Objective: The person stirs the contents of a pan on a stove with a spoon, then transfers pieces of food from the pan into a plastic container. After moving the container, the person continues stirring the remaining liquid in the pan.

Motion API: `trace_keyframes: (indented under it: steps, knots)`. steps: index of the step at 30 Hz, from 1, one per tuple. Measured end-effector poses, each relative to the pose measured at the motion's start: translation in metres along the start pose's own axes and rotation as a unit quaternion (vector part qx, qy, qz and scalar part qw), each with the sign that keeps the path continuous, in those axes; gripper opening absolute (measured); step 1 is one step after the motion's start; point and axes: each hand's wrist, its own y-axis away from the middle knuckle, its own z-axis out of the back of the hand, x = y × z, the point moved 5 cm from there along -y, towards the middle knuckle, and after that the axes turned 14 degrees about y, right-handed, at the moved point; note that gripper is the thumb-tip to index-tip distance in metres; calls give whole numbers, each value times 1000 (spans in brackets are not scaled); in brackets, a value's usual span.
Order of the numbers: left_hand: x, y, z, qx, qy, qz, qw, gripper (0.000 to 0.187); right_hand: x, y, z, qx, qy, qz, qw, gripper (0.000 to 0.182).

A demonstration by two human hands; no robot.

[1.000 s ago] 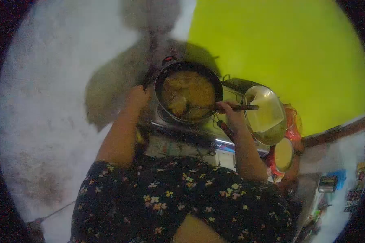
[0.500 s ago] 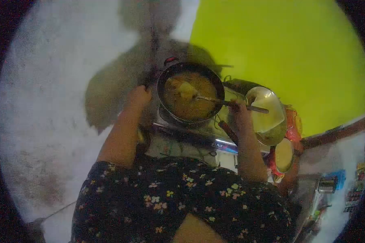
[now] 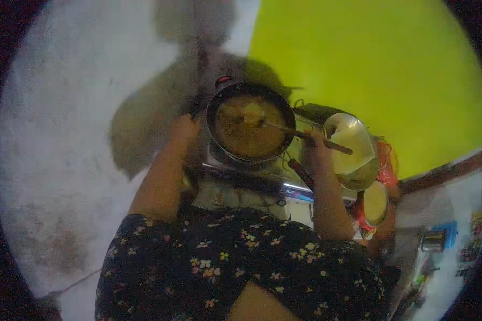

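A dark round pan (image 3: 211, 131) full of yellow-brown food (image 3: 249, 136) stands on the stove (image 3: 246, 184). My right hand (image 3: 317, 145) is closed round the long handle of a spatula (image 3: 334, 145), whose far end dips into the food. A paler lump of food (image 3: 251, 111) shows near the spatula's tip. To the left of the pan, my left hand (image 3: 186, 128) is held closed close to the rim. Dimness hides whether it grips anything. The pan's dark handle (image 3: 300, 174) points toward me, below my right hand.
Right of the pan is a shiny metal bowl (image 3: 353, 160) with something pale inside. Nearer me are a round pale-topped container (image 3: 376, 203) and red packaging (image 3: 385, 163). A metal pot (image 3: 434, 241) stands farther right. A yellow-green wall (image 3: 369, 69) rises behind.
The spatula's end has moved slightly within the food, and the pale lump has shifted up and a little right. My left hand stays beside the pan.
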Motion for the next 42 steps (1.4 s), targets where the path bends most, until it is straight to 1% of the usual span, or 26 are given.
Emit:
trace_keyframes:
  steps: [1,2,4,5,6,8,10,11,13,14,17,19,22,23,26,29,32,35,38,41,42]
  knots:
    - [12,-11,-8,-1,7,-7,1000,43,-3,2,-2,6,14,-13,1000,25]
    - [23,-20,-15,-2,13,-13,1000,44,-12,4,-3,15,-16,-77,997,25]
    - [-4,-1,3,26,-25,32,999,48,-18,15,-9,39,-32,-174,983,26]
    - [-14,7,10,40,-43,53,997,49,-11,24,-15,55,-18,-206,977,27]
    - [-16,9,11,25,-31,43,998,51,-6,32,-19,70,-4,-237,969,28]
    - [-17,15,12,-8,-9,25,1000,53,-7,33,-22,101,26,-204,973,24]
    - [-7,2,5,1,-27,-2,1000,54,-16,27,-22,133,59,-169,975,21]
    - [1,-5,-1,6,-36,-17,999,54,-13,27,-23,123,109,-109,980,21]
    - [-10,4,4,23,-38,7,999,54,4,33,-30,99,207,15,973,21]
    - [-15,8,7,30,-39,19,999,55,4,35,-31,108,204,36,972,20]
    - [-16,14,11,-12,-37,-5,999,55,-4,37,-35,131,190,100,968,16]
    - [-18,15,12,-2,-45,14,999,54,-4,43,-40,135,171,136,967,13]
    - [-18,16,12,38,-27,30,998,53,24,59,-44,143,236,237,931,13]
    - [-17,16,12,54,-16,33,998,53,24,62,-45,153,237,192,940,12]
    - [-22,20,14,10,-73,5,997,49,22,66,-49,112,294,306,899,11]
    - [-9,11,8,10,-60,3,998,47,24,73,-51,103,259,327,903,11]
    - [-5,8,5,16,-59,-6,998,46,22,78,-50,88,283,286,911,10]
    - [-23,23,14,25,-80,-6,996,49,38,87,-53,88,294,327,894,10]
    - [-14,18,9,3,-91,-11,996,51,23,86,-50,77,257,262,927,10]
    - [-11,15,8,52,-69,4,996,53,34,91,-50,75,282,323,900,9]
    - [-9,14,8,39,-72,3,997,52,33,92,-50,80,269,315,907,9]
